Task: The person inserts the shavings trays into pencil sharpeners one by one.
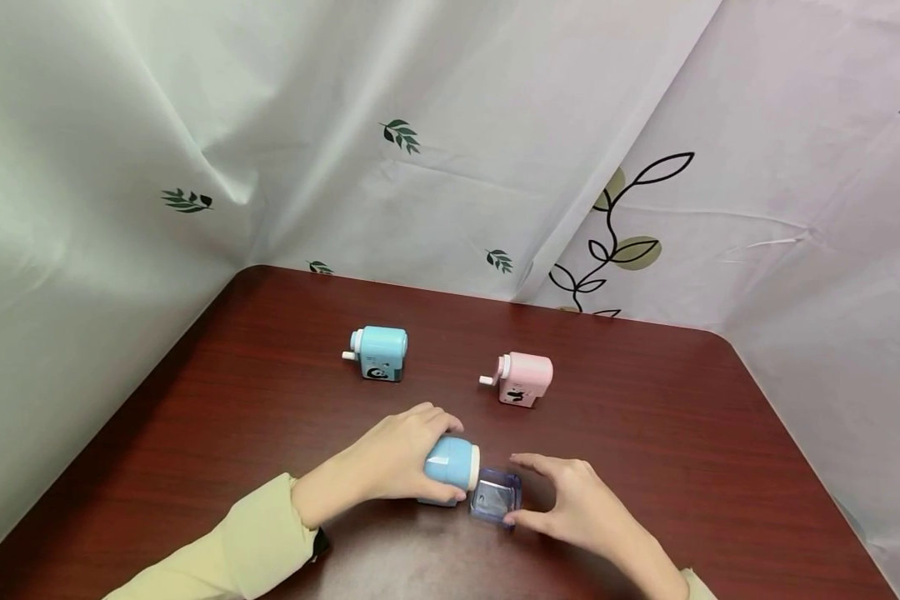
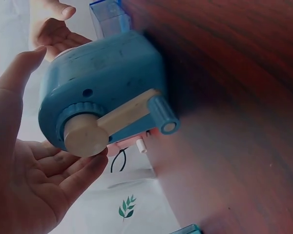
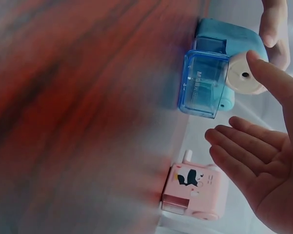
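A blue crank pencil sharpener [image 1: 448, 460] with a cream front ring stands near the middle of the table. My left hand [image 1: 399, 457] holds its body, the thumb on the near side and the fingers on the far side. Its cream crank [image 2: 127, 114] with a blue knob shows in the left wrist view. Just to the right lies a clear blue shavings drawer [image 1: 495, 497], pulled out of the body. Around the drawer's right side is my right hand [image 1: 581, 508], its thumb and fingers spread apart; whether the thumb tip touches it I cannot tell.
Farther back stand a light blue pencil sharpener [image 1: 383, 350] with a panda print and a pink one [image 1: 526, 377], both with white crank handles. The dark red-brown table [image 1: 645, 392] ends at white curtains [image 1: 330, 100] with leaf patterns.
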`<state>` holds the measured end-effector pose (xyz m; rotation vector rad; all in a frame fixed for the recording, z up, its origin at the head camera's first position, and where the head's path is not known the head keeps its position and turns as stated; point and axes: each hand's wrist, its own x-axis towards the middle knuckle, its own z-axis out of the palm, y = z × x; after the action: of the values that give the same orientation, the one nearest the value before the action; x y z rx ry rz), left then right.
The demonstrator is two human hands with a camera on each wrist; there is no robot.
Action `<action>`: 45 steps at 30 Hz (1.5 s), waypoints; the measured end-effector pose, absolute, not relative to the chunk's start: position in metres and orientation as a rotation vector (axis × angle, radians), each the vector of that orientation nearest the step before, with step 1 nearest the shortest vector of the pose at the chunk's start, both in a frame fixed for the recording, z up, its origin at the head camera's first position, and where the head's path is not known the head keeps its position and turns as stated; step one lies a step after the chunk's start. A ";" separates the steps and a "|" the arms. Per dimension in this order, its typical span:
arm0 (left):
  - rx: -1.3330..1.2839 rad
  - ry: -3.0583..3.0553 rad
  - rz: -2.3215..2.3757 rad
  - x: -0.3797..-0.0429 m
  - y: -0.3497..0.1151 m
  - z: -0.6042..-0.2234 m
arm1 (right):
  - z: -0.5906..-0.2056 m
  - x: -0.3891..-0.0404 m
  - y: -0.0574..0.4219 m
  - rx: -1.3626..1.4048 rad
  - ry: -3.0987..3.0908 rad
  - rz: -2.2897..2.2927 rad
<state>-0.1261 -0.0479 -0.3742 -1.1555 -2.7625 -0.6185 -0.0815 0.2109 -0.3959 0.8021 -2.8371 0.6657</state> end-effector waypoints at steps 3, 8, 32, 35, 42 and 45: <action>-1.171 -2.759 -0.611 -0.126 -0.048 -0.376 | -0.396 -0.080 0.210 0.812 -2.865 0.659; -1.196 -2.762 -0.577 -0.125 -0.046 -0.378 | -0.399 -0.080 0.210 0.843 -2.897 0.625; -1.237 -2.732 -0.480 -0.126 -0.043 -0.389 | -0.399 -0.086 0.205 0.938 -2.915 0.562; -1.233 -2.733 -0.471 -0.125 -0.043 -0.389 | -0.398 -0.086 0.203 0.935 -2.935 0.565; -1.236 -2.712 -0.456 -0.125 -0.043 -0.389 | -0.398 -0.087 0.200 0.878 -2.972 0.614; -1.232 -2.722 -0.463 -0.125 -0.043 -0.389 | -0.399 -0.086 0.199 0.847 -2.976 0.636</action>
<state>-0.1247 -0.0432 -0.3893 -1.2323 -2.7224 -0.4629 -0.0864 0.1986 -0.3989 0.8465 -2.9758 0.6356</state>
